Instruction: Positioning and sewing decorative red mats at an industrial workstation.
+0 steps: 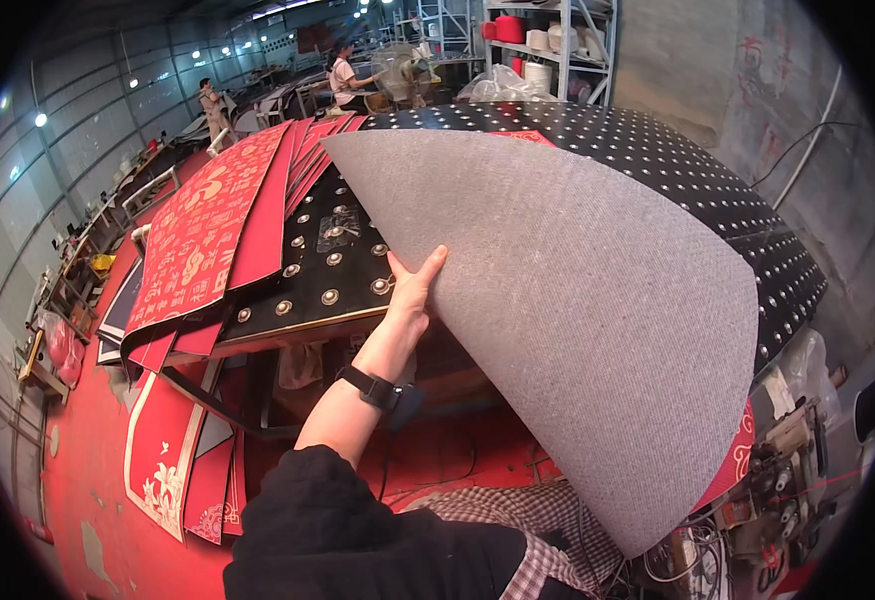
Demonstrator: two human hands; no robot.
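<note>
My left hand [415, 290], with a dark band on its wrist, grips the left edge of a large grey sheet [598, 290]. The thumb lies on the ribbed grey face, while the other fingers are mostly hidden at the edge. Held tilted and bowed, the sheet looks like the back of a floor mat. It covers the middle and near right of a black table [330, 275] dotted with silver metal balls. Red patterned material [736, 462] shows past its lower right edge. My right hand is not visible.
Red mats with gold patterns [203, 220] lie overlapped on the table's left end. More red mats [163, 465] stand below it. Tools and cables [768, 500] crowd the right side. Behind are a shelf rack [558, 50] and two people, one person [343, 78] seated at work.
</note>
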